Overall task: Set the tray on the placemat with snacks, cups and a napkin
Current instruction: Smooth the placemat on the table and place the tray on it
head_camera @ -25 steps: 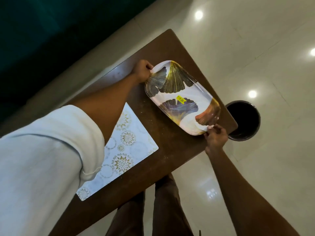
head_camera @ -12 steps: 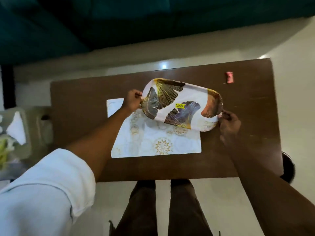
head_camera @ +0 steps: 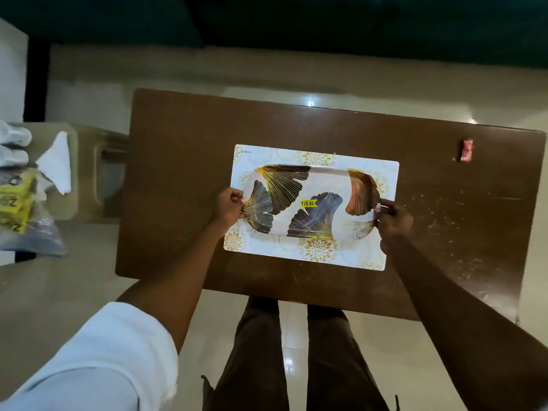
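The oblong white tray printed with gold and dark ginkgo leaves (head_camera: 311, 200) lies lengthwise over the middle of the white rectangular placemat with gold floral medallions (head_camera: 326, 256); whether it rests flat or hangs just above cannot be told. The left hand (head_camera: 226, 207) is closed on its left end, the right hand (head_camera: 393, 221) pinches its right end, and both cover parts of the rim there. A yellow price sticker (head_camera: 308, 203) sits near the tray's centre. The mat's border shows on all sides. The dark brown wooden table (head_camera: 184, 161) has bare surface all around it; a small red wrapper (head_camera: 466, 150) lies far right. On a beige stool (head_camera: 86, 173) at the left frame edge, a white folded napkin (head_camera: 57, 163) and yellow packets (head_camera: 14, 203) are partly cut off.
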Demonstrator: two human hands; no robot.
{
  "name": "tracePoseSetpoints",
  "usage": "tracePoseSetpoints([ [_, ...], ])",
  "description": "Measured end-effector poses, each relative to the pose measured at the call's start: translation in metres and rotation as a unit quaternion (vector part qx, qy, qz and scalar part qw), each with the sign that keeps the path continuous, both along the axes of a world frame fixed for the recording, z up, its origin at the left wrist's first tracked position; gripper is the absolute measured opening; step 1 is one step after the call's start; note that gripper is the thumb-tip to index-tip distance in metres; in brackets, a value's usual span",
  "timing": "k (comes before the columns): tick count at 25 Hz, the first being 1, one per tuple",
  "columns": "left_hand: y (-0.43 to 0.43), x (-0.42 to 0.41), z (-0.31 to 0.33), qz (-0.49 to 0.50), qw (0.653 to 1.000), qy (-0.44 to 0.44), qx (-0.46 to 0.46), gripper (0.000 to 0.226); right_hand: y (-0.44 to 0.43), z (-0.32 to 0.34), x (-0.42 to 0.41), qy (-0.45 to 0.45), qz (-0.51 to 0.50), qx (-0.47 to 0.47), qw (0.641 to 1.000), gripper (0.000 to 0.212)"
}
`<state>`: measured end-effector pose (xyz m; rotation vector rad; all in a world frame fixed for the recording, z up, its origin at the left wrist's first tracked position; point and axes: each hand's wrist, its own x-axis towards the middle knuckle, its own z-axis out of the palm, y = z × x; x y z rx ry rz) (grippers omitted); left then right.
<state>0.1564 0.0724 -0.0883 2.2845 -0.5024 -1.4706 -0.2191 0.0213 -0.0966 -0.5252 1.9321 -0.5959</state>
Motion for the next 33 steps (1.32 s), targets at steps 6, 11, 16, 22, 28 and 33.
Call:
tracePoseSetpoints([
  [6,-0.009,-0.013,-0.008,0.0,1.0,0.001,-0.007,0.027,0.013,-0.004,-0.015,0.019,-0.005,0.019,1.0,0.032],
  [11,-0.007,-0.008,-0.013,-0.003,1.0,-0.008,-0.002,0.025,0.027,-0.008,-0.006,0.043,-0.017,0.023,0.999,0.029],
  [16,-0.008,-0.004,-0.012,-0.006,1.0,-0.011,0.003,0.026,0.033,-0.013,0.0,0.061,-0.015,0.017,0.998,0.028],
  [22,-0.003,0.0,-0.012,-0.014,1.0,-0.01,0.004,0.026,0.032,-0.013,0.003,0.088,0.012,0.016,0.996,0.029],
  [28,-0.001,0.0,-0.018,-0.002,1.0,-0.003,0.005,0.027,0.028,-0.011,0.001,0.089,0.022,0.004,0.996,0.028],
  [33,0.003,0.001,-0.019,0.0,1.0,0.001,0.0,0.027,0.028,-0.012,0.003,0.093,0.017,0.006,0.995,0.029],
])
